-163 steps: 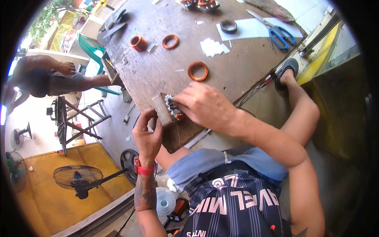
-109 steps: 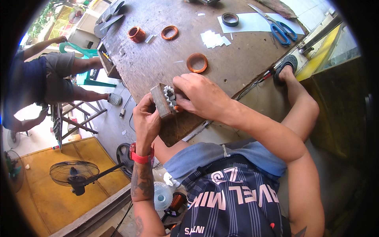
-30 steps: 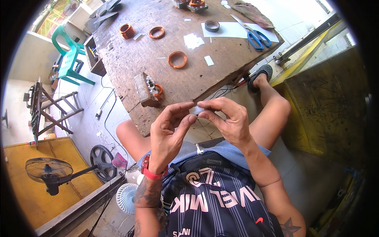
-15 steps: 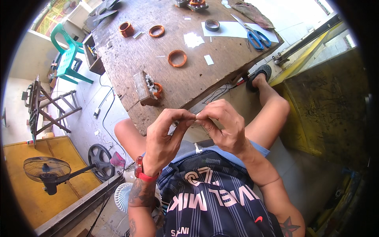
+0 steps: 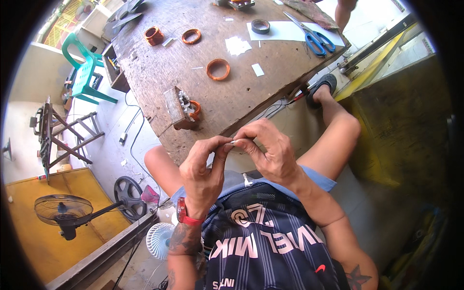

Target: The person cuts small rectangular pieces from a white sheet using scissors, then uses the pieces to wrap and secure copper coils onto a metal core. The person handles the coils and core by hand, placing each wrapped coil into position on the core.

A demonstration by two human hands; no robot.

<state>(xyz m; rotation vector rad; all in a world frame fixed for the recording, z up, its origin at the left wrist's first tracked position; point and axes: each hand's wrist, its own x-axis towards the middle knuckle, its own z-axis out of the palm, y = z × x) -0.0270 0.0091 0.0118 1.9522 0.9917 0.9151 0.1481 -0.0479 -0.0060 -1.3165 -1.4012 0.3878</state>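
Above my lap, just off the table's near edge, both hands meet fingertip to fingertip. My left hand (image 5: 203, 162) and my right hand (image 5: 267, 153) pinch a small whitish piece (image 5: 233, 142) between thumbs and forefingers. Most of it is hidden by the fingers, so I cannot tell its kind. Closest on the wooden table (image 5: 159, 63) is a wooden block with metal laminations (image 5: 183, 108) and a copper coil (image 5: 195, 111) on it. Beyond lies a loose copper wire coil (image 5: 218, 70), with a white paper slip (image 5: 257, 70) to its right.
Farther back are two more copper coils (image 5: 154, 36), a roll of dark tape (image 5: 260, 26), blue-handled scissors (image 5: 316, 41) and white paper (image 5: 285, 33). A green chair (image 5: 84, 72) and a fan (image 5: 63, 212) stand left. Another person's limb (image 5: 344, 13) shows at the far right.
A whitish bit now shows between my fingertips, which stay pinched together. My hands have shifted slightly left. Another person's limb has come into view beyond the table's far right corner.
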